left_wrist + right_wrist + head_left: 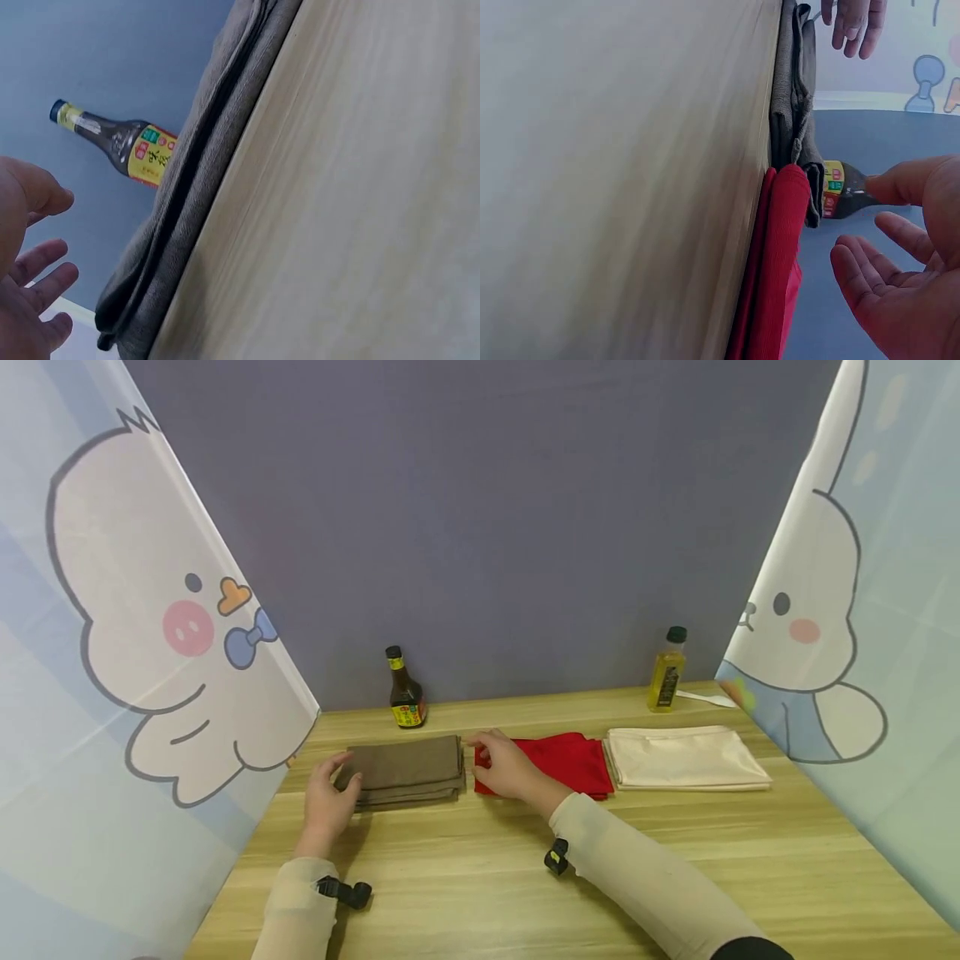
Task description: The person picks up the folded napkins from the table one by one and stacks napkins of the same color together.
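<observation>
A folded grey-brown cloth [408,764] lies at the left of the table, its stacked layers showing in the left wrist view. Over its left end hovers my left hand [330,793], fingers loosely bent and holding nothing. To the right sits a folded red cloth [573,764]. My right hand [510,768] is above the red cloth's left end, near the gap between the two cloths, and hides part of the red one. The right wrist view shows its fingers [862,274] relaxed, nothing between them and the thumb, apart from the fabric.
A folded cream satin cloth [686,760] lies right of the red one. Behind stand a dark sauce bottle [407,697] and a yellow oil bottle [666,677] with a green cap, a white utensil-like piece [705,698] beside it. A grey back panel [487,543] and printed side curtains enclose the wooden table [465,885].
</observation>
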Demonstrator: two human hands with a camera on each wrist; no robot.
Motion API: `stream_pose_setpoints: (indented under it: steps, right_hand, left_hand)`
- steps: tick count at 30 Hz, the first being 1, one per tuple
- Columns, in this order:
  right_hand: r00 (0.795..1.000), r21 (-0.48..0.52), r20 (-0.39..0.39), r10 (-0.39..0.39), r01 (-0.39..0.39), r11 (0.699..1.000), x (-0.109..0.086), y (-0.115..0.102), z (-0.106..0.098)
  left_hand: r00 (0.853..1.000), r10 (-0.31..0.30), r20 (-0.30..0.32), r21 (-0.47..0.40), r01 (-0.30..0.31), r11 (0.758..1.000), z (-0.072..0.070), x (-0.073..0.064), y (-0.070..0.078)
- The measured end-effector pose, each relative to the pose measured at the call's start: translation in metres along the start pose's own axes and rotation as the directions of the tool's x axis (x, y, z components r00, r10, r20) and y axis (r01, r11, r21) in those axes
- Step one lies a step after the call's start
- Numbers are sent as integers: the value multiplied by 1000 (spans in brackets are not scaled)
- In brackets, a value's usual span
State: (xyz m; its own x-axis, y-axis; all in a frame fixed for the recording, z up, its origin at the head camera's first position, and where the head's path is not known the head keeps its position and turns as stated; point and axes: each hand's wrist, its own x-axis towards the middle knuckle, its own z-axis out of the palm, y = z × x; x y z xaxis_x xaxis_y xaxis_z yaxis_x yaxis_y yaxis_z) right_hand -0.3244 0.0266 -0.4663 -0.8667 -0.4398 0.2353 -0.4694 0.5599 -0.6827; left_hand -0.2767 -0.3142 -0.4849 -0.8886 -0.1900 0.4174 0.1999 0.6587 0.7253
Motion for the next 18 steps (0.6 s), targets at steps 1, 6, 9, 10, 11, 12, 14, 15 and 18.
stream_pose_setpoints:
  steps: [1, 6, 9, 10, 11, 12, 14, 15, 18]
  right_hand:
    - [1000, 11, -10, -2, 2, 1000, -3, 2, -2]
    - [1000, 37, -30, 1, 0, 999, -22, 4, -15]
    - [999, 39, -37, -15, 16, 999, -33, 5, -24]
    - [999, 33, -40, -18, 20, 999, -36, 6, -27]
    - [999, 23, -43, -19, 20, 1000, -40, 7, -30]
    - [999, 15, -44, -25, 25, 1000, -45, 8, -32]
    - [998, -14, -43, -37, 37, 999, -54, 11, -38]
    - [998, -28, -42, -45, 43, 999, -59, 13, -40]
    - [997, -92, -50, -61, 56, 994, -73, 21, -48]
  left_hand:
    - [1000, 19, -2, 4, -19, 1000, 1, -1, 2]
    - [994, 102, 26, 40, -103, 994, 5, -6, 12]
    - [986, 156, 53, 52, -159, 986, 9, -10, 18]
    - [982, 178, 60, 56, -181, 982, 11, -11, 20]
    - [978, 199, 68, 58, -203, 977, 13, -13, 22]
    - [972, 222, 76, 61, -227, 972, 15, -14, 25]
    - [961, 266, 82, 65, -271, 960, 18, -17, 29]
    - [955, 285, 83, 68, -291, 954, 20, -18, 31]
    - [940, 330, 84, 89, -337, 937, 24, -22, 35]
